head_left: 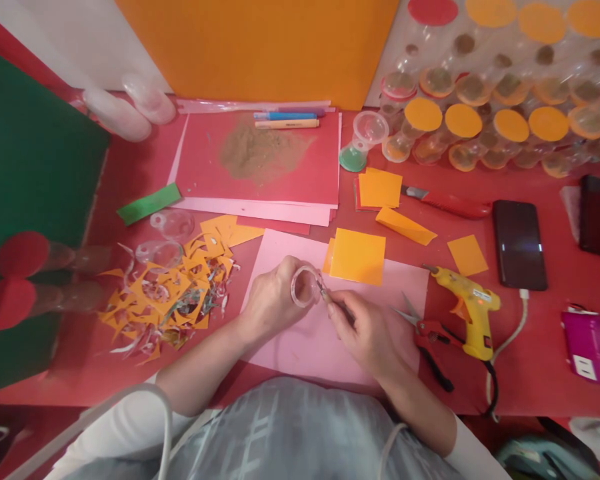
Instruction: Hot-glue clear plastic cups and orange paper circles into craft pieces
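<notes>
Fingers of my left hand (275, 297) are wrapped round a small clear plastic cup (305, 287), its round mouth facing up, above a pink sheet (300, 347). My right hand (360, 327) pinches a thin tool (323, 288), whose tip touches or nearly touches the cup's right rim. What kind of tool it is cannot be made out. Just beyond the hands lie orange paper squares (359, 257). Red-handled snips (433, 333) lie to the right of my right hand, with their blades apart.
Orange paper scraps (155, 293) are heaped at left. Brown powder (260, 150) lies on a red sheet (200, 153) behind. A yellow glue gun (473, 310), a phone (520, 245) and a red cutter (455, 203) are at right. Rows of clear cups (497, 133) stand back right.
</notes>
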The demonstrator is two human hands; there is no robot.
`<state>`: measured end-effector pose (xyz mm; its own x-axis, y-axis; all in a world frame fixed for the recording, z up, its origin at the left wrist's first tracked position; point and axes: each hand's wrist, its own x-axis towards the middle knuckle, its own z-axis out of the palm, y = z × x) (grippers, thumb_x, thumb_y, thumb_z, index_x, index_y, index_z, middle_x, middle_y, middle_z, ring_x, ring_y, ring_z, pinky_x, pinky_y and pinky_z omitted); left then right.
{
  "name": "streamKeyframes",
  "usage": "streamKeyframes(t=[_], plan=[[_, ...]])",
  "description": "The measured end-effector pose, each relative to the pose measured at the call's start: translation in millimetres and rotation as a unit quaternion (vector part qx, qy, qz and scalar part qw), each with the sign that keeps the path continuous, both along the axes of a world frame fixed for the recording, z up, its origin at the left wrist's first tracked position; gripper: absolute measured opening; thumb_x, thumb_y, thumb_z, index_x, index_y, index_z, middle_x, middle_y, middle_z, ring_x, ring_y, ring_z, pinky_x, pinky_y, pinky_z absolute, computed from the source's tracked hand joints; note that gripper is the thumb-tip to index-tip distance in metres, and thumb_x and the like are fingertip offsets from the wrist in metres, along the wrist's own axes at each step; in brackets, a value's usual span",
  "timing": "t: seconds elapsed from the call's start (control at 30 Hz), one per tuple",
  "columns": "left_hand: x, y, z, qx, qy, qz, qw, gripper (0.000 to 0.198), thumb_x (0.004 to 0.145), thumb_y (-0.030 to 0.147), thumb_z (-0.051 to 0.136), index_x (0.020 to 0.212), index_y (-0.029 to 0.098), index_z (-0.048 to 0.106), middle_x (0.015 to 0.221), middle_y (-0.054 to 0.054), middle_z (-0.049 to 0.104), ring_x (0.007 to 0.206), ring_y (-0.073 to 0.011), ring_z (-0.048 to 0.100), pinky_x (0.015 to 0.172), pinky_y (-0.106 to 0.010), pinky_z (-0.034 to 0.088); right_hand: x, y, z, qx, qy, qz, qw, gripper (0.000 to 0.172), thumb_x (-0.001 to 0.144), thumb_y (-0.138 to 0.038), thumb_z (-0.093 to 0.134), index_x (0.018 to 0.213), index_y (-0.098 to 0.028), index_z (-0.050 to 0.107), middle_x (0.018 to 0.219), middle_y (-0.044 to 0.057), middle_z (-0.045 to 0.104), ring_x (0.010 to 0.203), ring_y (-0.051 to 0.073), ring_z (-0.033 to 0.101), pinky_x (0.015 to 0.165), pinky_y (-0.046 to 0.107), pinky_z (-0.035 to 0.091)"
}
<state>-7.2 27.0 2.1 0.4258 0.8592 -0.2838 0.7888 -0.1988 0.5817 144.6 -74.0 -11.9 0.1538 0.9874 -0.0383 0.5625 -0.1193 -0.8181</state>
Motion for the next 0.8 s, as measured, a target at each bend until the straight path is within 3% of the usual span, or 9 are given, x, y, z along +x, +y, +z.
streamKeyframes(t=[0.57,0.8], plan=[[-1.5,-4.3,-8.8,0.023,0.022,-0.075,0.997,0.017,0.085,0.029,0.061,0.101,0.024,0.058,0.095,-0.004,0.079,0.082,-0.0236,0.079,0.066,-0.028,0.055,-2.3,3.2,0.2,0.03,-0.016,-0.015,0.999,0.019,0.097,-0.024,0.048,0.093,-0.022,0.066,0.061,0.0,0.068,0.042,0.015,0.059,0.048,0.025,0.049],[-0.9,-5.0,-3.1,0.002,-0.02,-0.007,1.0,0.02,0.082,0.033,0.065,0.099,0.025,0.057,0.092,-0.001,0.079,0.07,-0.0217,0.077,0.061,-0.028,0.054,0.2,-0.9,2.1,0.022,-0.005,-0.034,0.999,0.015,0.096,-0.024,0.05,0.092,-0.022,0.064,0.063,-0.001,0.067,0.043,0.014,0.06,0.047,0.023,0.047]])
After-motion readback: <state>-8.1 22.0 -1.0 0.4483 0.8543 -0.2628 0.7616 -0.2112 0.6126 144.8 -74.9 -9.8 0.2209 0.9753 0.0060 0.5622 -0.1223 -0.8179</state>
